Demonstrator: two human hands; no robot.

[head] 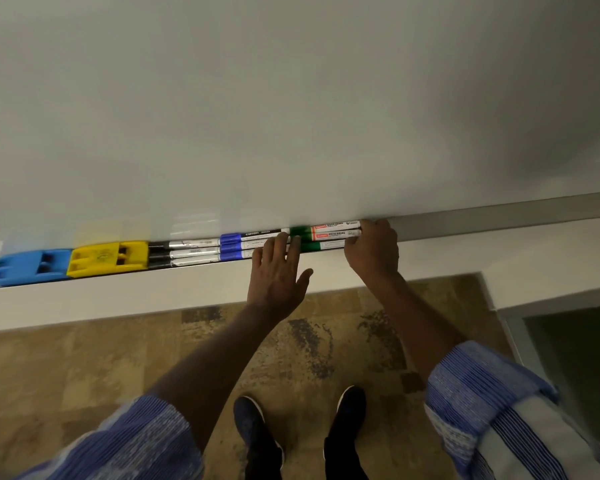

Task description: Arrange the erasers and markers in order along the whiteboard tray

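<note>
Along the whiteboard tray (499,220) lie, from left to right, a blue eraser (28,268), a yellow eraser (106,258), three black-capped markers (184,252), three blue-capped markers (243,242) and three green-capped markers (326,233). My left hand (278,271) rests with straight fingers on the join between the blue and green markers. My right hand (373,249) presses with curled fingers against the right ends of the green markers, hiding their tips.
The whiteboard (291,98) fills the upper part of the view. To the right of my right hand the tray carries nothing. Below are a white wall ledge (118,299), a mottled brown floor (84,358) and my two dark shoes (250,420).
</note>
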